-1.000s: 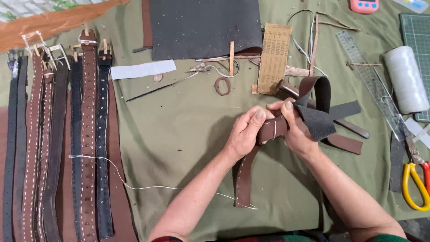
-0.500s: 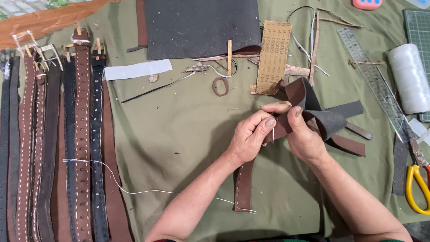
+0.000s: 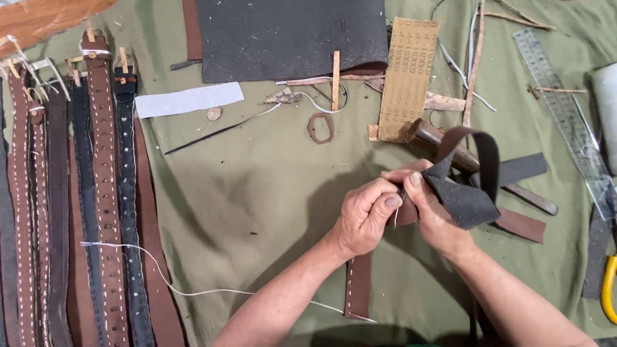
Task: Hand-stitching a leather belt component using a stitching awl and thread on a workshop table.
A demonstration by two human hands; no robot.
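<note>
**Head view: both hands pinch a brown strap mid-stitch**

Head view, left to right. Far left of the left hand: belts (image 3: 96,193) laid side by side, brown and dark, several stitched in white, buckles at the far ends. A white thread (image 3: 160,273) runs from the belts toward the strap's near end. Up and left of the hand: a white strip (image 3: 189,99), a thin dark sliver, a small leather ring (image 3: 320,127).

Left hand (image 3: 363,215): fingers curled nearly closed, thumb and forefinger pinching the strap (image 3: 358,286) and a short bit of thread at the fingertips. The strap hangs below the hand toward the near table edge, white stitches along its lower end.

Right hand (image 3: 434,215): touching the left, thumb pressed down, closed on the same strap. A dark grey leather piece (image 3: 466,199) is folded over its fingers; a brown loop (image 3: 485,151) arches just beyond. Whether a needle is held, cannot tell.

Beyond the hands: a black sheet (image 3: 289,38), a tan punched card (image 3: 406,77), a wooden tool (image 3: 443,144) partly under the loop. Right of the right hand: a clear ruler (image 3: 565,122), a white roll at the frame edge, a yellow handle (image 3: 607,289) low right.

Risks, judged: the loose thread lies across the cloth near the belts and could snag on a buckle or tangle if pulled. The grey piece hides the fingertips, so a stitch could go off line or a finger get pricked. The hanging end could twist.
</note>
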